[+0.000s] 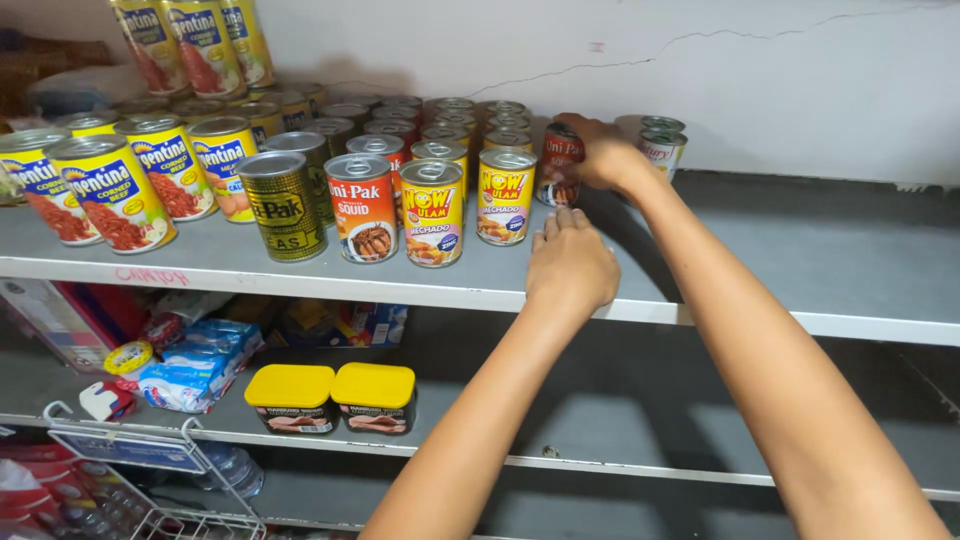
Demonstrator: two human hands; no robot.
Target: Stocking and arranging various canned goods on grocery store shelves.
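Head view looks down at a grey shelf (pixel 800 250) stocked with tins. The right hand (pixel 600 155) reaches to the back, its fingers (pixel 575 125) closed around the top of a red can (pixel 558 165) that stands upright just beside the rows, near the white wall (pixel 700 60). The left hand (pixel 570 265) rests on the shelf in front, fingers loosely together and holding nothing. Judging by the layout, most stock is already lined up: yellow cans (pixel 432 212) and other red and green tins stand in neat files to the left, while the right stretch of shelf is bare apart from one small can (pixel 662 145) at the wall. The red can appears not yet settled into line. Below, a lower shelf (pixel 640 420) carries two yellow-lidded tubs (pixel 332 397) and blue packets (pixel 195 365). The wall is cracked plaster.
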